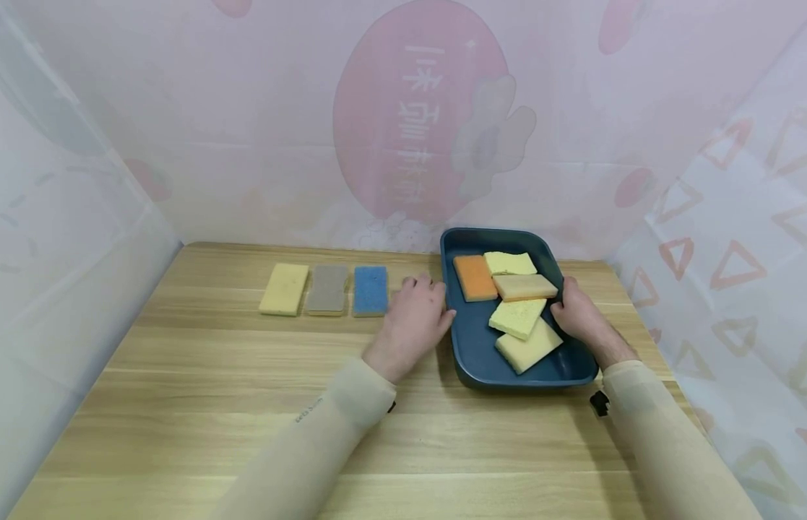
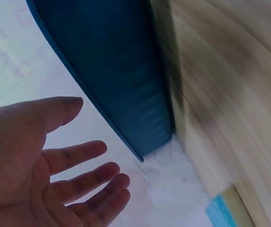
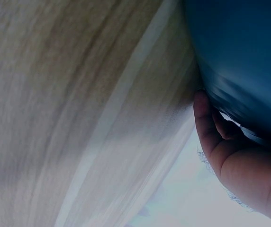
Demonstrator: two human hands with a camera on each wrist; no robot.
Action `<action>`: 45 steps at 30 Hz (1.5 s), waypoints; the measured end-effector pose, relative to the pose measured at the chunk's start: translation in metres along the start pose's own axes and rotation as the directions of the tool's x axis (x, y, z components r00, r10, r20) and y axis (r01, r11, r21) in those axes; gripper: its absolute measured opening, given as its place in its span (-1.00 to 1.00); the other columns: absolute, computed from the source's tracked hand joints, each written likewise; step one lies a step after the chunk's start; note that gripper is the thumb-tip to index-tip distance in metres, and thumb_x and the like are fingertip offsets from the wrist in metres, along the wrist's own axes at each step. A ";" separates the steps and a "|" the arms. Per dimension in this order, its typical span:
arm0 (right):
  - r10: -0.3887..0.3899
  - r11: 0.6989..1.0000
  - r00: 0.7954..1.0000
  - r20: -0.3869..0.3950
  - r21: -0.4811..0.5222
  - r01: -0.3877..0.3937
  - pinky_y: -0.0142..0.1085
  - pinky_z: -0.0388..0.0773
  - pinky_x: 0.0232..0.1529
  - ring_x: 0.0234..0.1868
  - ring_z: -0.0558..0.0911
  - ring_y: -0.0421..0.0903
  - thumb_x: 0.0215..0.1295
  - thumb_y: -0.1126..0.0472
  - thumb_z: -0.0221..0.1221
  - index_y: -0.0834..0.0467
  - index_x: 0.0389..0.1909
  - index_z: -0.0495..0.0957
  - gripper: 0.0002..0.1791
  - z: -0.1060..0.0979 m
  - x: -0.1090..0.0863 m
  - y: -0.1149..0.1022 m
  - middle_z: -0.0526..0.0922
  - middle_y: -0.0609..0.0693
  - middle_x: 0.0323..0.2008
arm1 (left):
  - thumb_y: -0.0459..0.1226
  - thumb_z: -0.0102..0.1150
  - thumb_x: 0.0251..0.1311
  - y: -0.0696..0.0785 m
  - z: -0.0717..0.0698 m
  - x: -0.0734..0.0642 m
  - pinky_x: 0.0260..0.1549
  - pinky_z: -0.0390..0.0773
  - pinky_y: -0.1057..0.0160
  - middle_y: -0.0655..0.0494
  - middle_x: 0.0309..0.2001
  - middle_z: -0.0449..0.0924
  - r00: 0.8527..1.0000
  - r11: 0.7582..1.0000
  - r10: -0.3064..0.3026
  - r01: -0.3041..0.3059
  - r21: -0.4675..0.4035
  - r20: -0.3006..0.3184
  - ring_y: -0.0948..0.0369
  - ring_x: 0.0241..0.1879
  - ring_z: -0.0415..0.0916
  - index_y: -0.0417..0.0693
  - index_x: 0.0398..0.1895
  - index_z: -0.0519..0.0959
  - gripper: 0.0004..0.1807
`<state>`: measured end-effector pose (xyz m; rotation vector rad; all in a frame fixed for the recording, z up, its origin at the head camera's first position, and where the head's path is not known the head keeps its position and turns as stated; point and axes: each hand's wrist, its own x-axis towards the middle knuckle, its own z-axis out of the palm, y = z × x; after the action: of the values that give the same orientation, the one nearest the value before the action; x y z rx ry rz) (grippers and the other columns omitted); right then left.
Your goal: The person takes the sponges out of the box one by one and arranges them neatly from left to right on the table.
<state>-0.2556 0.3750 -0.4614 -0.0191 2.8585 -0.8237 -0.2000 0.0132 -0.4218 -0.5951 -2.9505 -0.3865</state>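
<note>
A dark blue plastic basin (image 1: 471, 347) stands on the table and holds several sponges. Among them are an orange sponge (image 1: 476, 279), a pale one with an orange underside (image 1: 525, 287) and a yellow sponge (image 1: 519, 318). My right hand (image 1: 581, 318) grips the basin's right side, thumb at the rim; in the right wrist view its fingers (image 3: 206, 118) lie against the outer wall. On the other side, my left hand (image 1: 412, 318) is spread beside the left wall with nothing in its grasp. The left wrist view shows its fingers (image 2: 85, 182) loosely bent, apart from the rim.
Left of the basin, three sponges lie in a row: a yellow one (image 1: 285, 289), a grey-topped one (image 1: 327, 290) and a blue one (image 1: 370, 290) close to my left hand. Patterned cloth (image 1: 247, 180) walls the wooden table (image 1: 201, 404) at the back and sides.
</note>
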 end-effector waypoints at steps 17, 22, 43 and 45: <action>-0.023 0.999 0.998 -0.056 -0.041 0.021 0.14 0.70 0.18 0.23 0.66 0.42 0.65 0.32 -0.05 0.62 0.67 0.03 -0.26 0.010 0.021 0.032 0.47 0.77 0.44 | 0.19 0.27 0.75 0.047 0.015 0.001 0.17 0.86 0.11 -0.02 0.38 0.75 0.989 0.981 0.143 -0.145 0.127 0.026 0.03 0.23 0.73 0.03 0.45 0.74 -0.45; -0.038 0.997 0.997 -0.071 -0.064 0.033 0.13 0.72 0.15 0.23 0.69 0.37 0.65 0.28 -0.01 0.55 0.70 0.03 -0.24 0.024 0.055 0.081 0.55 0.67 0.43 | 0.18 0.27 0.75 0.056 0.021 0.006 0.18 0.84 0.14 0.01 0.31 0.77 0.983 0.969 0.179 -0.185 0.167 0.046 0.06 0.18 0.74 0.05 0.40 0.75 -0.49; -0.025 0.998 0.998 -0.054 -0.061 0.022 0.19 0.73 0.17 0.20 0.73 0.35 0.66 0.26 0.01 0.55 0.71 0.01 -0.22 0.026 0.063 0.094 0.60 0.65 0.39 | 0.24 0.22 0.76 0.093 0.049 0.029 0.43 0.77 0.13 0.20 0.68 0.56 0.923 0.932 0.293 -0.334 0.143 0.249 0.14 0.58 0.59 0.30 0.77 0.50 -0.32; -0.025 0.999 0.998 -0.054 -0.048 0.022 0.21 0.74 0.17 0.20 0.74 0.36 0.67 0.24 0.02 0.53 0.73 0.00 -0.20 0.029 0.069 0.105 0.60 0.64 0.39 | 0.23 0.20 0.77 0.094 0.051 0.031 0.53 0.72 0.10 0.22 0.78 0.45 0.913 0.929 0.299 -0.345 0.137 0.277 0.12 0.69 0.50 0.35 0.84 0.41 -0.29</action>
<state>-0.3156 0.4444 -0.5519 -0.0362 2.9346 -0.7718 -0.1938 0.1219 -0.4448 -1.1620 -2.9876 -0.0038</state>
